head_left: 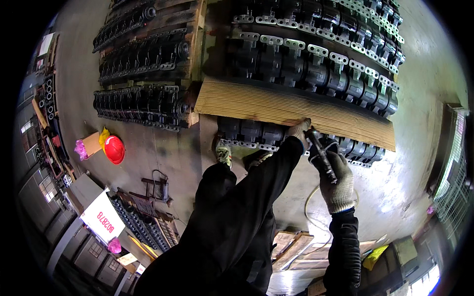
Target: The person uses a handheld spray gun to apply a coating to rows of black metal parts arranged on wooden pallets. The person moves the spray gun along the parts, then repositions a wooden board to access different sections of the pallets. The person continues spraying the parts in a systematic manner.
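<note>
Across the far side, a ridged light-wood plank [276, 101] lies over black metal link assemblies with silver tabs [276, 64], kinda blocking the view of them. Right hand [338, 185], in a pale knit glove, is wrapped around a dark tubular tool [323, 159] by the plank's near edge. Left hand [297, 131], gloved too, is at the tool's far end; can't tell how closed, or if it's gripping. Off left: red rounded helmet [114, 150] near a brown cardboard box [92, 144].

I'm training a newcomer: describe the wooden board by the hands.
At upper right, find rows of black metal parts. Over them lies the long board, left hand at its near edge. Its ribbed tan face stands out from that dark metal.
</note>
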Available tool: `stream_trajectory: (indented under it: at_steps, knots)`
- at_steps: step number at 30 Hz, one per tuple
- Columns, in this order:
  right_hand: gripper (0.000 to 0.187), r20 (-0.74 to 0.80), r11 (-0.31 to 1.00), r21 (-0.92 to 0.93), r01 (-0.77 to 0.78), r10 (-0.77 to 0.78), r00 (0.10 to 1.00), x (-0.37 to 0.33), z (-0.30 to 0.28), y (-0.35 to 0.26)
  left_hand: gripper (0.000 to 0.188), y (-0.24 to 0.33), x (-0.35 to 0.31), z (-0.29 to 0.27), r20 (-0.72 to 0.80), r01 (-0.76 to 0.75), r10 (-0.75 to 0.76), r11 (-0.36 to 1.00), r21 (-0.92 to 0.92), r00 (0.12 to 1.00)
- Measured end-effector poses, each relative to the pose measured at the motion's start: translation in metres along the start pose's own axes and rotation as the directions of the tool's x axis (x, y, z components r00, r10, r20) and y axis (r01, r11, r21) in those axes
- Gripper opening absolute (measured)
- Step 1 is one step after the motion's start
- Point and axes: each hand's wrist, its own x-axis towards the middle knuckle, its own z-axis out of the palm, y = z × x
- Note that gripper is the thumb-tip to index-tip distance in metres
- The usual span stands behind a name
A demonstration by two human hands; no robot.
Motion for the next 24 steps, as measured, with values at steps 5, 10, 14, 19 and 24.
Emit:
stream_trajectory:
  at_steps: [5, 10, 14, 19, 24]
  knots:
    - [0.023, 0.081, 0.999, 0.030, 0.020, -0.022, 0.996, 0.015, -0.010, -0.016, 0.015, -0.005, 0.011, -0.008, 0.041, 0.082, -0.075, 0.974, -0.212, 0.996]
    - [0.024, 0.092, 0.991, -0.041, 0.123, -0.119, 0.989, 0.027, -0.012, -0.033, 0.014, 0.005, -0.003, -0.010, 0.028, 0.118, -0.115, 0.946, -0.303, 0.993]
    - [0.024, 0.165, 0.979, -0.032, 0.201, -0.194, 0.967, 0.039, -0.010, -0.056, 0.015, 0.000, -0.001, -0.017, 0.041, 0.110, -0.103, 0.960, -0.258, 0.994]
    - [0.023, 0.148, 0.962, -0.060, 0.268, -0.257, 0.955, 0.045, -0.008, -0.055, 0.016, 0.003, -0.002, -0.015, 0.056, 0.096, -0.086, 0.969, -0.229, 0.995]
    - [0.026, 0.141, 0.972, -0.042, 0.229, -0.221, 0.965, 0.048, -0.011, -0.069, 0.017, 0.007, -0.002, -0.015, 0.068, 0.093, -0.080, 0.972, -0.214, 0.994]
